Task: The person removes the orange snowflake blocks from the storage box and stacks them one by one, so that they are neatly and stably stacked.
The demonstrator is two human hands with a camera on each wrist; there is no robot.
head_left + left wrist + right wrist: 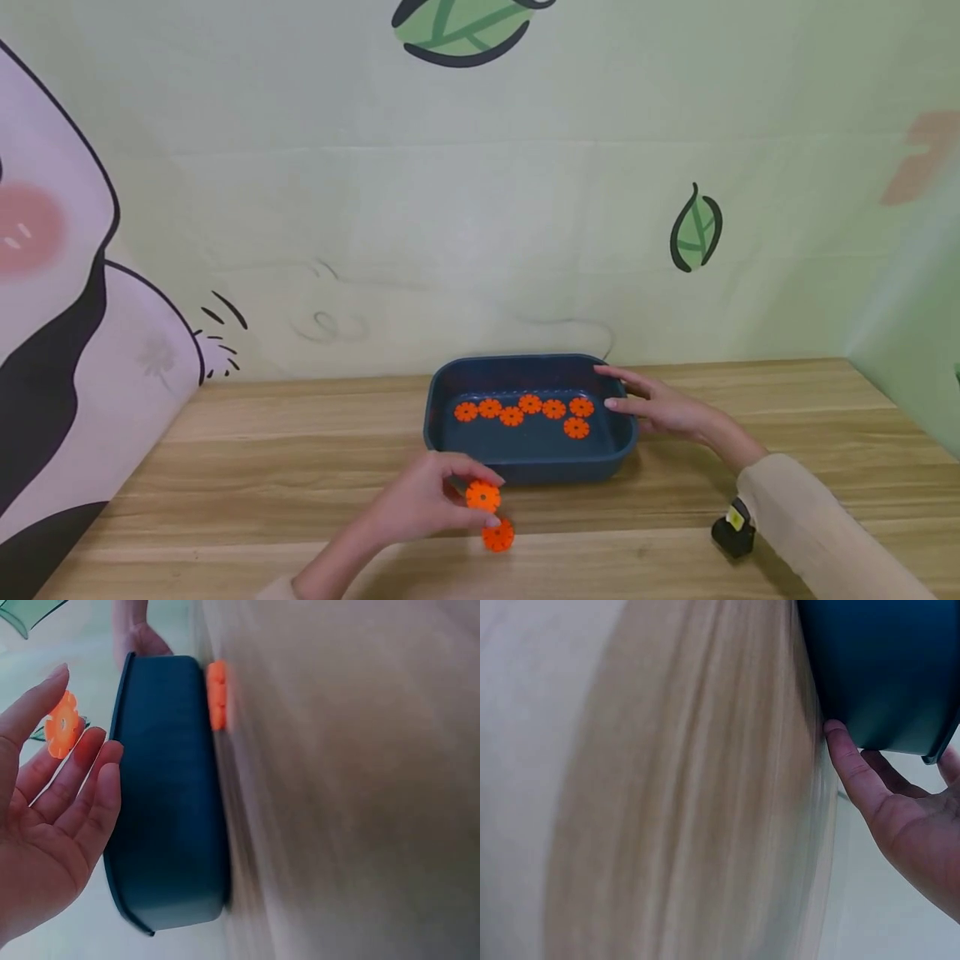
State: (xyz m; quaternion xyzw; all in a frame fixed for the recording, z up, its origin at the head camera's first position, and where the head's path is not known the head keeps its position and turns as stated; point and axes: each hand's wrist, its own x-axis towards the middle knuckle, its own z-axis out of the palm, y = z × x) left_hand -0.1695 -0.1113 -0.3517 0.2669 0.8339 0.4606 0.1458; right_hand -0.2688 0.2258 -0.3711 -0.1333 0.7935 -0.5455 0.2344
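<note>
An orange notched plastic disc (483, 497) is pinched between the thumb and fingers of my left hand (420, 504), in front of a dark blue bin (525, 472). Just below that hand, a second orange disc (497, 535) lies on the table; the left wrist view shows it edge-on as an orange strip (217, 695). Several more discs (530, 404) are spread over the bin's floor. My right hand (671, 410) rests at the bin's right end, its fingers extended at the rim. In the right wrist view, a fingertip (835, 727) touches the outer wall low down.
The wood-grain table (300, 467) reaches back to a pale green wall cloth (480, 208) printed with leaves and a cartoon figure. A small black device (733, 533) with a yellow label is beside the right sleeve (817, 517).
</note>
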